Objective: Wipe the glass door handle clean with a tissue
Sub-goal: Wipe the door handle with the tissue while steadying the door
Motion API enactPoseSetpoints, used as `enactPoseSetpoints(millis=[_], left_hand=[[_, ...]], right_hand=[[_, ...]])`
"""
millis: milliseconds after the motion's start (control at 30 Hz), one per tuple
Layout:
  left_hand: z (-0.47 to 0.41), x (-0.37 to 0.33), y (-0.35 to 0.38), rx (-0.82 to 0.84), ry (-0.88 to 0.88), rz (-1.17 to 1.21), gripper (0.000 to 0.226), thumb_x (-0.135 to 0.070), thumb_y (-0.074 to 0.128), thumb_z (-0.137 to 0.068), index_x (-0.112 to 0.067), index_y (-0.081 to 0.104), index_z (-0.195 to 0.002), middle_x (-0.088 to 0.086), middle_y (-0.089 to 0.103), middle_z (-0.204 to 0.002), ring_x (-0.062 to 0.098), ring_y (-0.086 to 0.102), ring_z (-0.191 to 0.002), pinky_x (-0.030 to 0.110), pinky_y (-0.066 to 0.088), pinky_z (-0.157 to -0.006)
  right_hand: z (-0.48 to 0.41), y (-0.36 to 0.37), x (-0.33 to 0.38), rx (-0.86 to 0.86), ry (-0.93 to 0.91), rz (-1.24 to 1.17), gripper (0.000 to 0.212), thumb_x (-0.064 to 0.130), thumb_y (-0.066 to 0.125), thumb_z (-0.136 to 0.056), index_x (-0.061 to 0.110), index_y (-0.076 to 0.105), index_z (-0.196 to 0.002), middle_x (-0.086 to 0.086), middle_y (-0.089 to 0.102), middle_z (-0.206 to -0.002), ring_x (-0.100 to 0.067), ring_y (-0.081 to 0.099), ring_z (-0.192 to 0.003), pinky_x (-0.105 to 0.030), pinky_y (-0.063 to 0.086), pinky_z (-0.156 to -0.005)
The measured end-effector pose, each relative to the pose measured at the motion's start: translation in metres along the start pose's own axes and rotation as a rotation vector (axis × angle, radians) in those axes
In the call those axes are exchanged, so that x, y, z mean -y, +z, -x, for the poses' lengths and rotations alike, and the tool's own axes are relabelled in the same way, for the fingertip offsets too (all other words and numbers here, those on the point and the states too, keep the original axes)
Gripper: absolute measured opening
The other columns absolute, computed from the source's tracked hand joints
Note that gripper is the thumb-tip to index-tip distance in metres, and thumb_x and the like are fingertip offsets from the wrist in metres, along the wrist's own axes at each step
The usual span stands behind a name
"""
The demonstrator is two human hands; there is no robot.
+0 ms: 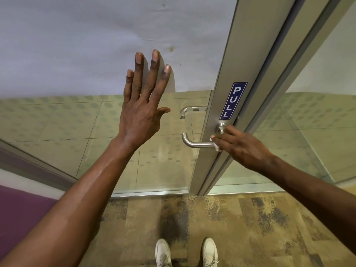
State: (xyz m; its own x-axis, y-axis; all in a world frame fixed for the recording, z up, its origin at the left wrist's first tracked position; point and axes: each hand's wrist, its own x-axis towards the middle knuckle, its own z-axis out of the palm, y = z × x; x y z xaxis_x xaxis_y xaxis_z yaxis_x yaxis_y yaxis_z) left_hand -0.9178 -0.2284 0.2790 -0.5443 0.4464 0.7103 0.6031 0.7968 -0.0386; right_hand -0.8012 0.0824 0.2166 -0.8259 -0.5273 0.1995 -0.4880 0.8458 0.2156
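A brushed-steel lever handle (194,143) sticks out leftward from the aluminium stile of a glass door (219,105). My right hand (240,147) is closed around the handle near its round base, with a white tissue (216,146) pinched between fingers and metal; only a small corner of the tissue shows. My left hand (142,105) is flat on the glass pane left of the handle, fingers spread and pointing up, holding nothing. A second handle (187,110) is visible through the glass on the far side.
A blue PULL sticker (233,101) sits on the stile above the handle. The upper glass is frosted. A patterned carpet (240,228) lies underfoot, with my white shoes (185,253) at the bottom. A purple wall (17,212) stands at the left.
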Motion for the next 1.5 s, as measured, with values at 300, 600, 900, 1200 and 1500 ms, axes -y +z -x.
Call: enactPoseSetpoints(millis=[300,600,900,1200,1500], left_hand=[[0.0,-0.001,-0.001,0.01,-0.004,-0.003,0.102,-0.04,0.08,-0.102,-0.014,0.016,-0.177,-0.011,-0.039,-0.178,0.021,-0.037,-0.166,0.045,-0.013,-0.142],[0.0,0.0,0.002,0.005,-0.004,-0.006,0.104,-0.039,0.081,-0.101,-0.013,0.015,-0.177,-0.01,-0.038,-0.179,0.021,-0.038,-0.166,0.049,-0.01,-0.142],[0.0,0.001,0.003,0.019,-0.002,-0.016,0.105,-0.039,0.08,-0.1,-0.013,0.014,-0.177,-0.009,-0.038,-0.178,0.022,-0.039,-0.166,0.046,-0.014,-0.142],[0.0,0.002,0.002,0.014,0.009,-0.017,0.108,-0.037,0.082,-0.097,-0.013,0.013,-0.177,-0.007,-0.037,-0.178,0.024,-0.04,-0.166,0.046,-0.013,-0.142],[0.0,0.003,0.002,0.009,0.005,-0.017,0.106,-0.038,0.08,-0.099,-0.014,0.012,-0.177,-0.007,-0.037,-0.178,0.023,-0.041,-0.165,0.046,-0.014,-0.142]], right_hand=[[0.002,0.002,-0.032,0.095,-0.092,0.009,0.081,-0.003,0.091,-0.072,0.007,0.062,-0.147,-0.023,0.073,-0.137,-0.046,0.07,-0.119,-0.059,0.068,-0.07],[0.003,0.008,0.001,-0.027,0.11,-0.204,0.045,0.012,0.065,-0.094,0.012,0.067,-0.139,-0.01,0.067,-0.096,-0.015,0.053,-0.073,-0.013,0.031,-0.053],[-0.062,-0.011,0.097,-0.038,0.5,-0.284,0.013,0.004,0.073,-0.092,0.014,0.08,-0.097,-0.01,0.08,-0.09,-0.029,0.068,-0.087,-0.039,0.06,-0.069],[-0.122,-0.025,0.126,0.026,0.824,-0.26,0.005,0.011,0.073,-0.1,0.01,0.078,-0.102,-0.011,0.078,-0.089,-0.03,0.075,-0.084,-0.038,0.061,-0.07],[-0.116,-0.033,0.132,0.135,0.604,-0.05,0.008,0.0,0.067,-0.096,0.007,0.067,-0.091,-0.01,0.053,-0.075,-0.028,0.061,-0.081,-0.036,0.038,-0.058]])
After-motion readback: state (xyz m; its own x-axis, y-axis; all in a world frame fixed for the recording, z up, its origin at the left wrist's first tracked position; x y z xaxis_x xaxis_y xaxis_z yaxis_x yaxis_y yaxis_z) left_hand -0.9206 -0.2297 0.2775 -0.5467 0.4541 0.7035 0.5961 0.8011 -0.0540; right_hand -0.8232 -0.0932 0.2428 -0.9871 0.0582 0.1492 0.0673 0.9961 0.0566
